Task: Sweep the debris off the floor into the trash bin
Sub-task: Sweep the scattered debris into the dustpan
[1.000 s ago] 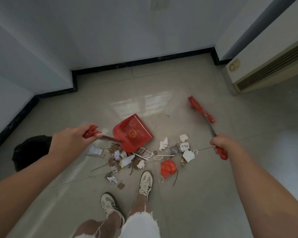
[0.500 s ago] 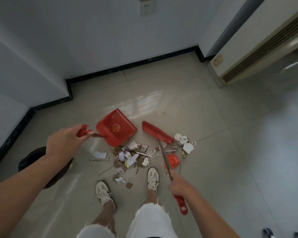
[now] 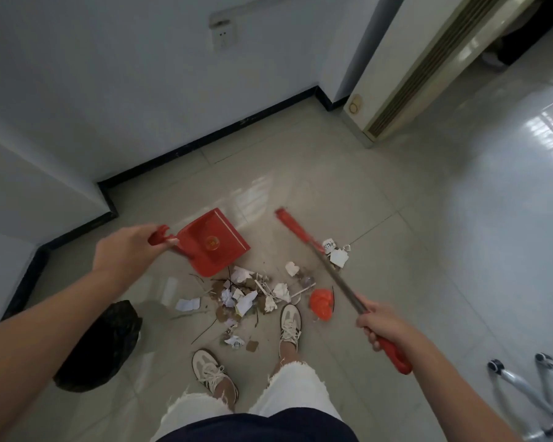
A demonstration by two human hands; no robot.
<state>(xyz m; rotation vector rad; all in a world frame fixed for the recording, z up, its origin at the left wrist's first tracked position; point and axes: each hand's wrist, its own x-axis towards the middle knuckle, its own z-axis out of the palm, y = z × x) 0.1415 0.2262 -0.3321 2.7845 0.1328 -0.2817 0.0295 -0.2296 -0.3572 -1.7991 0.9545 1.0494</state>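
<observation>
Glossy beige tile floor (image 3: 396,266) in a white-walled corner with black baseboard (image 3: 205,140). The left hand (image 3: 125,248) grips the red dustpan (image 3: 213,242) handle; the right hand (image 3: 385,325) is closed around the red broom (image 3: 300,232). The paper debris (image 3: 249,296) lies between them, and the black-bagged trash bin (image 3: 99,346) sits under the left forearm.

We saw a floor (image 3: 412,250) of pale, glossy tile that mirrored the window light. The dustpan (image 3: 213,242) looked like smooth red plastic with a slight sheen, and the broom (image 3: 328,275) had a dull grey metal shaft and a glossy red plastic grip. The debris (image 3: 246,298) was mostly crumpled white paper and matt brown card scraps, plus a wrinkled orange plastic bag (image 3: 321,304). The bin liner (image 3: 99,346) was thin, creased black plastic. The shorts (image 3: 288,393) were white cloth with frayed hems.
</observation>
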